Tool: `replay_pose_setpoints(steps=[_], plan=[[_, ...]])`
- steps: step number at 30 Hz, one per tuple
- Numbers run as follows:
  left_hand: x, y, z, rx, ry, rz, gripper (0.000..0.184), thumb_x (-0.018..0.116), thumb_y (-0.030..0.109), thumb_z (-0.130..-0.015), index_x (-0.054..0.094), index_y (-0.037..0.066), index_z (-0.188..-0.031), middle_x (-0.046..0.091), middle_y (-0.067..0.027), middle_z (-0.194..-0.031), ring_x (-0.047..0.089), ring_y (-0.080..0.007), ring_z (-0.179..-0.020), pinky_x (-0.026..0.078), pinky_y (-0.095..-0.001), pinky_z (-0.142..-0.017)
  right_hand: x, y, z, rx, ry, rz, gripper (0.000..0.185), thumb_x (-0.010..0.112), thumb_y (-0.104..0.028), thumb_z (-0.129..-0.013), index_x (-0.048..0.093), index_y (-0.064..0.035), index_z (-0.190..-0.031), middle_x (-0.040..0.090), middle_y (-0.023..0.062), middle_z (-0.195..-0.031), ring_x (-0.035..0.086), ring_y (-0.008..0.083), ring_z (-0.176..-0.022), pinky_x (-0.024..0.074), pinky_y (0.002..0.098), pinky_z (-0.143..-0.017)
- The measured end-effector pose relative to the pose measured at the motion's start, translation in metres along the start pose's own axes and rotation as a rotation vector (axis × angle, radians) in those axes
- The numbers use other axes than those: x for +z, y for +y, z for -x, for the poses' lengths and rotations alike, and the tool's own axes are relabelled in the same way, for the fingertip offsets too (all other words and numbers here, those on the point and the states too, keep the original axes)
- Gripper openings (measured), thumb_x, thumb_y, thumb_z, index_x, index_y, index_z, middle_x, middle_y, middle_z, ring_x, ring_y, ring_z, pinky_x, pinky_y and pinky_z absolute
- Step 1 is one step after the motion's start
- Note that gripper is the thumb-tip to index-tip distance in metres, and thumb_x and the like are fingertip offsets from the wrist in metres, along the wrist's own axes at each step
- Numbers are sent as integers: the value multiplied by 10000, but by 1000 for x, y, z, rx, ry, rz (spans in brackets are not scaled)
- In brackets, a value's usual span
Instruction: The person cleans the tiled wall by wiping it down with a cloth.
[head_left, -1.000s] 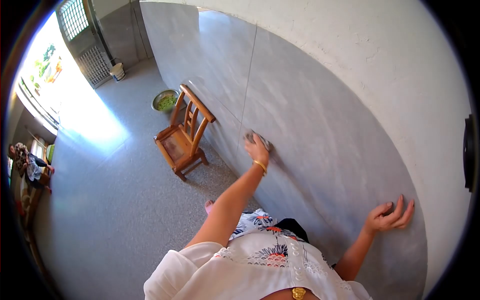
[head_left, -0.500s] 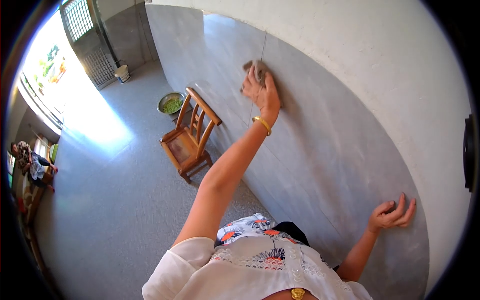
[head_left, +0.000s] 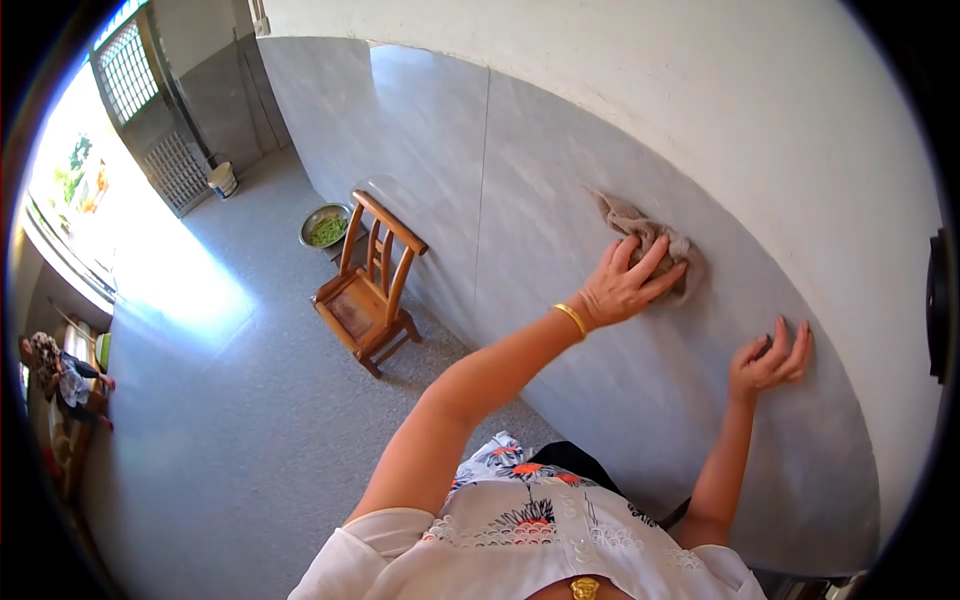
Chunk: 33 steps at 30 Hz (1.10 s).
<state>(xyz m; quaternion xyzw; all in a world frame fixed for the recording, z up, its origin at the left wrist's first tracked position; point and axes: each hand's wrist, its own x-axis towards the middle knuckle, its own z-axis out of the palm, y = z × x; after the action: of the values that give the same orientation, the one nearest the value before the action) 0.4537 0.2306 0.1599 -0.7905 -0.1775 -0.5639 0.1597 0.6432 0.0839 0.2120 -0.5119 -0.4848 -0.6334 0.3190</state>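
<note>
My left hand [head_left: 625,285], with a gold bangle at its wrist, is pressed on a crumpled grey-brown cloth [head_left: 640,228]. The cloth lies against the grey lower wall [head_left: 550,180], near where it meets the white upper part. To the right, my right hand [head_left: 770,362] rests its fingertips on the same grey surface, holding nothing, with its fingers apart and bent.
A wooden chair [head_left: 370,290] stands beside the wall at left, with a metal bowl of green vegetables [head_left: 327,229] behind it. A bucket [head_left: 223,180] sits near the open door [head_left: 150,110]. Another person [head_left: 72,375] is at the far left.
My left hand has first moved up the wall with the cloth, then across to the right and down. My right hand has shifted slightly up and left. The view has turned a little.
</note>
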Motion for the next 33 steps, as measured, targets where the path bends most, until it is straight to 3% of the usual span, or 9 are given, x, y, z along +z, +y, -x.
replay_pose_setpoints(steps=[1, 4, 8, 11, 13, 15, 20, 23, 33], plan=[[-3, -5, 5, 210, -24, -73, 481, 594, 103, -655, 557, 219, -1120, 399, -128, -1238, 445, -319, -958, 432, -405, -779, -1, 2, -1, -12, -3, -20, 235, 412, -142, -866, 571, -43, -1008, 459, 144, -1178, 441, 313, -1071, 330, 399, -885], [-20, -51, 10, 308, -139, -65, 450, 542, 64, -677, 574, 253, -1084, 449, -87, -1155, 482, -278, -892, 469, -346, -701, -11, 7, -6, -47, -100, -58, 262, 414, -145, -864, 563, -36, -1050, 442, 140, -1216, 435, 303, -1087, 343, 403, -879], [-60, -112, 2, -156, -185, -238, 475, 560, 37, -692, 470, 44, -1159, 433, -179, -1193, 392, -342, -1149, 341, -431, -943, -43, 51, 6, -34, -201, -5, 323, 401, -195, -881, 519, -47, -1143, 418, 140, -1267, 409, 282, -1143, 306, 386, -905], [-56, -164, 19, -1023, -243, -8, 637, 617, 264, -737, 359, 12, -1262, 373, -227, -1280, 421, -362, -1130, 355, -396, -937, -69, 111, 33, -2, -145, 122, 375, 360, -258, -901, 475, -60, -1198, 407, 144, -1286, 391, 280, -1170, 270, 383, -924], [-46, -184, 41, -1033, -423, 156, 646, 631, 267, -725, 367, 29, -1264, 373, -230, -1282, 461, -367, -1091, 389, -388, -904, -71, 123, 48, -28, -166, 280, 403, 333, -291, -911, 451, -65, -1223, 400, 149, -1296, 381, 283, -1183, 256, 385, -930], [-34, -171, 59, -1285, -262, 473, 616, 630, 246, -733, 382, 52, -1262, 400, -215, -1259, 449, -342, -1108, 387, -373, -908, -65, 127, 59, -119, -123, 306, 436, 286, -317, -918, 421, -61, -1244, 388, 159, -1306, 372, 289, -1193, 245, 395, -937], [-11, -67, 29, -1439, 175, 250, 570, 645, 297, -741, 418, 51, -1203, 423, -154, -1104, 456, -322, -1030, 381, -374, -888, -64, 122, 62, -95, -117, 293, 438, 274, -313, -922, 455, -49, -1222, 410, 174, -1285, 377, 310, -1186, 244, 402, -941], [-3, -26, 3, -1281, 243, 248, 617, 637, 377, -741, 422, 30, -1204, 431, -174, -1083, 460, -332, -992, 379, -364, -872, -66, 124, 63, -90, -141, 284, 445, 290, -318, -921, 414, -49, -1253, 372, 175, -1315, 354, 320, -1203, 233, 417, -947], [0, 69, -53, -500, 106, 210, 601, 700, 218, -697, 440, 64, -1217, 372, -202, -1108, 471, -346, -965, 437, -385, -795, -64, 117, 69, -31, -128, 282, 414, 308, -324, -906, 486, -93, -1200, 439, 170, -1260, 400, 309, -1163, 263, 416, -937]])
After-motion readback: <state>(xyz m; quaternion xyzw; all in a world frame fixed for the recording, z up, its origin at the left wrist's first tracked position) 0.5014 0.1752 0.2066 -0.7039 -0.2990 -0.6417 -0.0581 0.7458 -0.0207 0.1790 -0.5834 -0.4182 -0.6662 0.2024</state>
